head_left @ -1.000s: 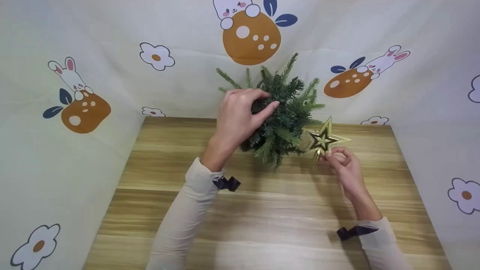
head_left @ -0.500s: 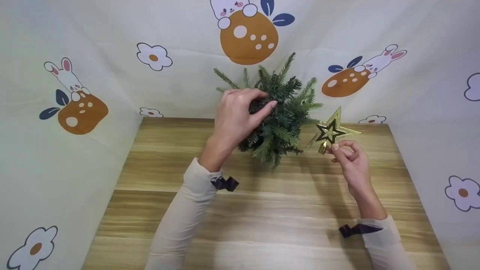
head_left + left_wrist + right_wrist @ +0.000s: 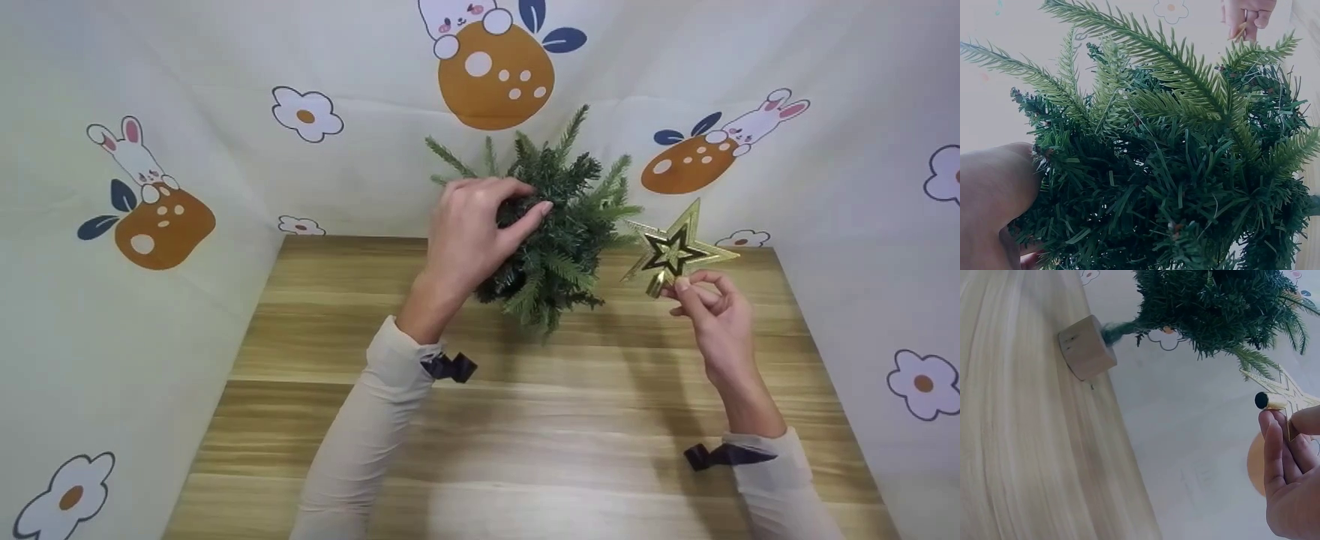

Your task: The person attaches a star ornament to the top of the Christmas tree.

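While left hand (image 3: pixel 480 225) grips the small tree (image 3: pixel 559 225) mid-frame, right hand (image 3: pixel 712 315) pinches the gold star (image 3: pixel 675 251) beside it, above the surface (image 3: pixel 525 420).

Even, soft lighting was seen throughout. Faint shadows were cast toward the lower frame on the wooden table (image 3: pixel 525 420). A pale glare patch was noted at lower centre. The left wrist view was dimmer, its lower left blurred.
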Available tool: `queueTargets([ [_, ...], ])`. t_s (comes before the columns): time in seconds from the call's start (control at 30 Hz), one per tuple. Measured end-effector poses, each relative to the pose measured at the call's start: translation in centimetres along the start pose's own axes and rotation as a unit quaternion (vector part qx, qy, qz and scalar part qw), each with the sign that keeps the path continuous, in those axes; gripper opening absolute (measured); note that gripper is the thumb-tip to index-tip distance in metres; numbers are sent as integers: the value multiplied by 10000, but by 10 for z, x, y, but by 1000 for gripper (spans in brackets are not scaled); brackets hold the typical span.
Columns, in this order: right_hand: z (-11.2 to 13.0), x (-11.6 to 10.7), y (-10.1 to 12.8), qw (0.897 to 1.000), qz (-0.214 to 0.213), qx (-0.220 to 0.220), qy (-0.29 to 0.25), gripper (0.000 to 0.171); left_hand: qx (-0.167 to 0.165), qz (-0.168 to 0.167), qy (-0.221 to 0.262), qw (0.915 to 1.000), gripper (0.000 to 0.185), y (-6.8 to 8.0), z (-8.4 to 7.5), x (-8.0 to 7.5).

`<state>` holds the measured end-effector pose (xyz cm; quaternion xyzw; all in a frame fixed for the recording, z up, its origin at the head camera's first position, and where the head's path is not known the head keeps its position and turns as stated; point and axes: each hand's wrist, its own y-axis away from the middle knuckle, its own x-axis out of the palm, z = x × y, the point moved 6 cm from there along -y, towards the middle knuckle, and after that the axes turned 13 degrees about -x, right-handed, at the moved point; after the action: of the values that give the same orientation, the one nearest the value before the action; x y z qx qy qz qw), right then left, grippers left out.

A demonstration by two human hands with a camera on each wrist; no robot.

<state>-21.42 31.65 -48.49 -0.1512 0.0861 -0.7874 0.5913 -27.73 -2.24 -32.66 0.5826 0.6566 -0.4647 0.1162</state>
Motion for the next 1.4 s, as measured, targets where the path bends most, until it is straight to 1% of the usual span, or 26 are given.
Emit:
queueTargets([
  [0.2,13,2,-2,9998,-97,-169,-47,15,-19,11,17,10000,38,0,0,0],
  [0.5,27,4,-5,9987,-102,-475,-178,10,21,1,45,10000,38,1,0,0],
  [0.77,42,7,-8,9969,-150,-742,-236,12,28,42,45,10000,38,1,-1,2],
  [0.97,54,9,-12,9944,-167,-982,-343,12,38,-5,13,10000,37,1,0,1],
  [1.4,72,14,-17,9919,-99,-1212,-369,12,23,31,57,10000,38,0,0,1],
])
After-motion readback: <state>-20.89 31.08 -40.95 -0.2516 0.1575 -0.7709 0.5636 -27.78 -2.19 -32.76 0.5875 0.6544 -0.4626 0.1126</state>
